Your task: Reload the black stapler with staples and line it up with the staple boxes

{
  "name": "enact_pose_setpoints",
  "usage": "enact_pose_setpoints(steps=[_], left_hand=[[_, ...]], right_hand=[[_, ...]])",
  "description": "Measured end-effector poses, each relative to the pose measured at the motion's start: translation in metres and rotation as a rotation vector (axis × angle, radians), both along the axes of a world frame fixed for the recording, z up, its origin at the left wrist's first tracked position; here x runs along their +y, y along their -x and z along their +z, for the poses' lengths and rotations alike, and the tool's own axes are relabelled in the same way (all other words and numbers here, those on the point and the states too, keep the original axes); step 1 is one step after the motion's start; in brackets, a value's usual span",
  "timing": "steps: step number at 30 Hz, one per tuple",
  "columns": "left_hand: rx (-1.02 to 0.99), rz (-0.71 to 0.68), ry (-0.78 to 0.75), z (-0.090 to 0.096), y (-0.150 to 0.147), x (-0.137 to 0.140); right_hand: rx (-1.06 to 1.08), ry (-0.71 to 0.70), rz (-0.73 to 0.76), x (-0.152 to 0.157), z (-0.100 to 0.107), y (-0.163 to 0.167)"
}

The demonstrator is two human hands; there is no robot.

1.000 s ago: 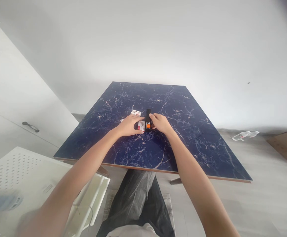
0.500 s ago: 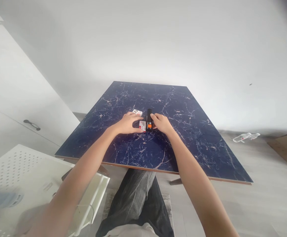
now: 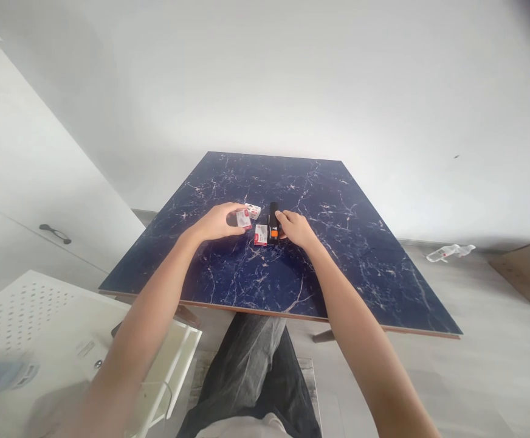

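My left hand (image 3: 222, 221) is closed on a small red-and-white box (image 3: 244, 219), gripped between the thumb and fingers. Just behind that box lies another small white-and-red box (image 3: 253, 211), partly covered. A third red-and-white box (image 3: 261, 235) rests on the blue marbled table (image 3: 256, 274), right beside a long black object with an orange part (image 3: 273, 224). My right hand (image 3: 295, 227) is closed on the right side of this black object, thumb on top; its other fingers are partly hidden. The object's exact kind is too small to make out.
To the left is a white cabinet with a dark handle (image 3: 55, 233). A white perforated stand (image 3: 32, 298) is near the table's left front corner. On the floor at right lie clear plastic bottles (image 3: 450, 252) and a cardboard piece (image 3: 527, 274).
My left hand has moved left, away from the black object, carrying a red-and-white box. Another box stays beside the black object. My right hand keeps its hold.
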State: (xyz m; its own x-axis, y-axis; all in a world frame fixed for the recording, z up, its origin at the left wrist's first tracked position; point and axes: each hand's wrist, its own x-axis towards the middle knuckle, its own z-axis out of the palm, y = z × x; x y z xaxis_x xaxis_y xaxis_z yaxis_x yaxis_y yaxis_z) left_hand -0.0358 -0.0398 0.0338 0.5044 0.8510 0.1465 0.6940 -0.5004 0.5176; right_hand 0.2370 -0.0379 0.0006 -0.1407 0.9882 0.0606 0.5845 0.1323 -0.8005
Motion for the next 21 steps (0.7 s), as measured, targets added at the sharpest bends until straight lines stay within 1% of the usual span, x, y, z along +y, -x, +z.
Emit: enact_pose_setpoints(steps=[3, 6, 9, 12, 21], left_hand=[[-0.035, -0.061, -0.056, -0.002, -0.021, -0.007], [0.025, -0.125, -0.046, -0.011, -0.033, -0.009], [0.081, -0.120, -0.025, -0.023, -0.035, -0.007], [0.079, -0.100, -0.006, -0.031, -0.033, -0.003], [0.063, -0.108, -0.001, -0.031, -0.035, -0.002]], right_hand=[[0.008, -0.001, -0.004, 0.000, -0.001, 0.000], [0.021, -0.007, -0.002, 0.001, -0.002, 0.000], [0.023, -0.012, -0.004, 0.002, -0.004, 0.000], [0.013, -0.017, -0.007, 0.003, -0.006, 0.000], [0.002, -0.041, 0.006, 0.003, -0.005, 0.000]])
